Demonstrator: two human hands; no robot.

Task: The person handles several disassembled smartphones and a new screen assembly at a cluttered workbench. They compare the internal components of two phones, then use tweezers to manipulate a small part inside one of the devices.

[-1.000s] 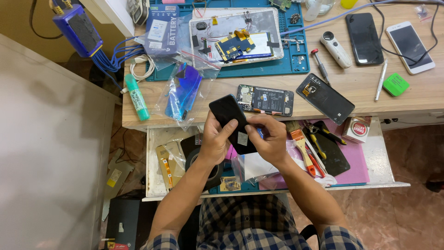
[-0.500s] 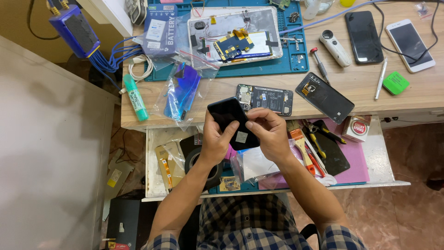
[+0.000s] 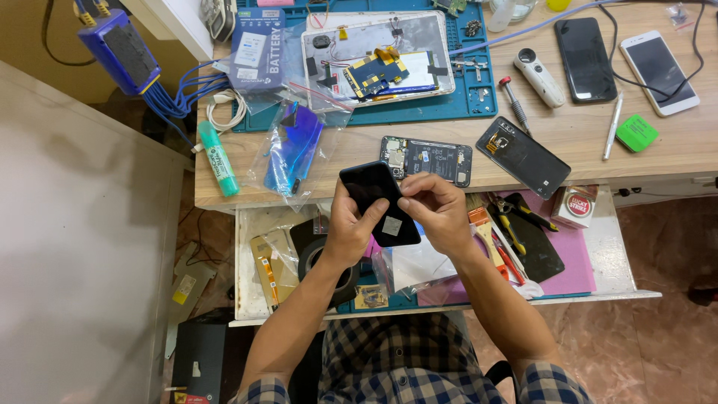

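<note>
A wooden bench strewn with phone parts runs above an open drawer. Over that drawer, both hands hold a black phone: the left hand cups its left edge, thumb across the glass, while the right hand has its fingers pinched together on the right edge, beside a small grey square sticker. A loose grip could drop the phone into the drawer's tools. Up-left of the phone lies a blue box; to its right in the drawer, a red-and-white carton; further up-right, a green pad.
</note>
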